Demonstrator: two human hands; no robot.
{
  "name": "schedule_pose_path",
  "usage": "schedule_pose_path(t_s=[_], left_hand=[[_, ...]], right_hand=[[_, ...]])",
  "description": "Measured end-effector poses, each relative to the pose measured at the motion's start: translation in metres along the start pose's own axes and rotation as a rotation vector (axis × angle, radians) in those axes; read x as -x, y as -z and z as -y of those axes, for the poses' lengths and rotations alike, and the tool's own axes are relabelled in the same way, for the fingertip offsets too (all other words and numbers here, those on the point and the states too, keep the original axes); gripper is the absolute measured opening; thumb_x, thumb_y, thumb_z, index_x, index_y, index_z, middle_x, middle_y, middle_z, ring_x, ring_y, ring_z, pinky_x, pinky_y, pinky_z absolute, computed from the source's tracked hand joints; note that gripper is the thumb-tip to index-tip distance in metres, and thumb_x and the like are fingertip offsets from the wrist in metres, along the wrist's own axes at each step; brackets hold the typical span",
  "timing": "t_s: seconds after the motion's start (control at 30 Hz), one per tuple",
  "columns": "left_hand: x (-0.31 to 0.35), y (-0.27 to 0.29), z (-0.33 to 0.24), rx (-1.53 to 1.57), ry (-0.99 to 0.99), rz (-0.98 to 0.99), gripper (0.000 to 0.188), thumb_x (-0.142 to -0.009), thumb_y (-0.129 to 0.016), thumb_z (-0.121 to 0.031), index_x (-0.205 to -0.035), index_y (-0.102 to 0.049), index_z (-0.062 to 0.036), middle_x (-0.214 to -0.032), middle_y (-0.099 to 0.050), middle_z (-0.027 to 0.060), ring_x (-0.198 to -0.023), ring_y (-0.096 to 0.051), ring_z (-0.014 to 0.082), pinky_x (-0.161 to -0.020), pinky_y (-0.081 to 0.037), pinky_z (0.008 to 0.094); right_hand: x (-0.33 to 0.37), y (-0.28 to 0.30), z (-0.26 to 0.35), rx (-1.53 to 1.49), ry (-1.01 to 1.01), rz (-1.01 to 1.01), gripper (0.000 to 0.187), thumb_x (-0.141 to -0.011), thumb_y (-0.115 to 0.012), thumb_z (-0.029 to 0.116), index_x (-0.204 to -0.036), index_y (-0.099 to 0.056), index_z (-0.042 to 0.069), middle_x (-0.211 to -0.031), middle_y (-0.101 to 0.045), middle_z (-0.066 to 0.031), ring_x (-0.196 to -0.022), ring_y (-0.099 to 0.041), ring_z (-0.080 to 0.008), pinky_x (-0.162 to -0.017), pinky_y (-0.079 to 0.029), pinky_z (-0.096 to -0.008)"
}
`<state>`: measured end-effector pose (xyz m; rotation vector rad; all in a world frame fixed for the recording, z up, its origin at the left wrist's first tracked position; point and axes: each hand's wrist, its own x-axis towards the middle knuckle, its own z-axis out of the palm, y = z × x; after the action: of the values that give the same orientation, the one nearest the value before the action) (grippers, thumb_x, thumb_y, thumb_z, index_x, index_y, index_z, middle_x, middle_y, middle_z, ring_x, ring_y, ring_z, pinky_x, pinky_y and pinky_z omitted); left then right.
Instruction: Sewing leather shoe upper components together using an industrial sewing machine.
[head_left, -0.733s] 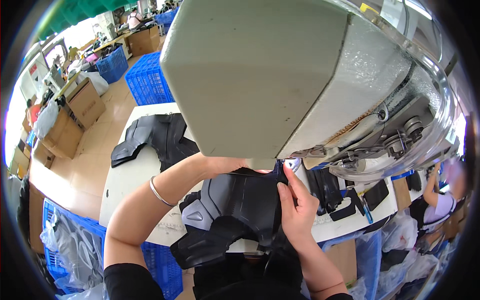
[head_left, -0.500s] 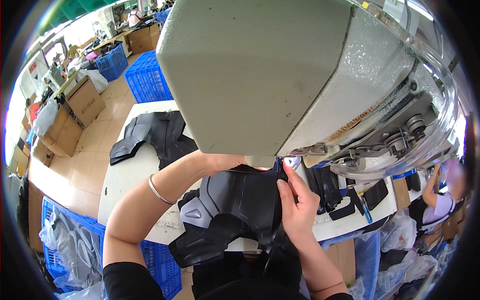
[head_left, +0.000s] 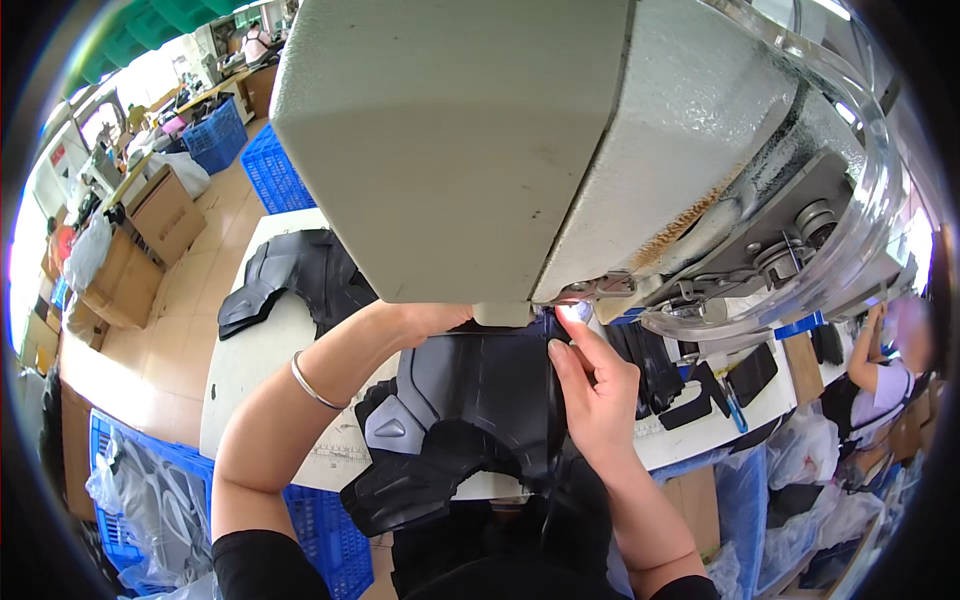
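Note:
A black moulded panel [head_left: 480, 385] with a grey insert [head_left: 392, 428] and a curved cut-out lies under the head of a pale grey sewing machine [head_left: 440, 160]. My right hand [head_left: 605, 405] pinches the panel's right edge between thumb and forefinger, close to the lit needle area. My left hand [head_left: 432, 320] reaches across the panel's far edge, a metal bangle [head_left: 318, 384] on that wrist. Its fingers disappear behind the machine head, so their grip is hidden. The needle itself cannot be made out.
Another black moulded piece [head_left: 290, 275] rests on the white table [head_left: 240, 385], left of the machine. Dark pieces [head_left: 648, 370] and a blue-handled tool [head_left: 736, 412] lie at the right. Blue crates [head_left: 330, 535] stand below the left edge. A co-worker [head_left: 880, 370] sits at far right.
My viewpoint has shifted slightly, so the machine head appears further left. Both hands stay at the panel, with the right forefinger and thumb still at its right edge.

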<state>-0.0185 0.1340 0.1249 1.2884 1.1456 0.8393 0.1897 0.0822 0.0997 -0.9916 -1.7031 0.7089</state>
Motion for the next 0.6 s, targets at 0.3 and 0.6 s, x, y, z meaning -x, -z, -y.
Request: schedule_pose_path(t_s=[0.3,0.6], left_hand=[[0.005,0.004,-0.002,-0.060,-0.086,-0.106,0.040,-0.081,-0.066,-0.002,-0.122,-0.062,-0.0014,-0.126,-0.061,0.0114,-0.112,-0.058,0.0216,-0.099,-0.044,0.0312],[0.088,-0.055,0.011,-0.939,-0.648,-0.337,0.059,-0.067,-0.061,-0.005,-0.125,-0.050,-0.0010,-0.130,-0.045,0.0185,-0.124,-0.040,0.0402,-0.106,-0.031,0.0504]], right_hand=[[-0.009,-0.001,-0.009,-0.068,0.026,0.036,0.034,-0.090,-0.063,0.007,-0.122,-0.057,-0.003,-0.064,-0.051,0.0040,-0.060,-0.039,-0.0010,-0.054,-0.031,-0.0178],[0.006,-0.005,-0.006,-0.181,-0.147,-0.083,0.067,-0.086,-0.064,-0.003,-0.135,-0.018,0.002,-0.082,-0.064,-0.0060,-0.068,-0.057,-0.0070,-0.061,-0.044,-0.0190]])
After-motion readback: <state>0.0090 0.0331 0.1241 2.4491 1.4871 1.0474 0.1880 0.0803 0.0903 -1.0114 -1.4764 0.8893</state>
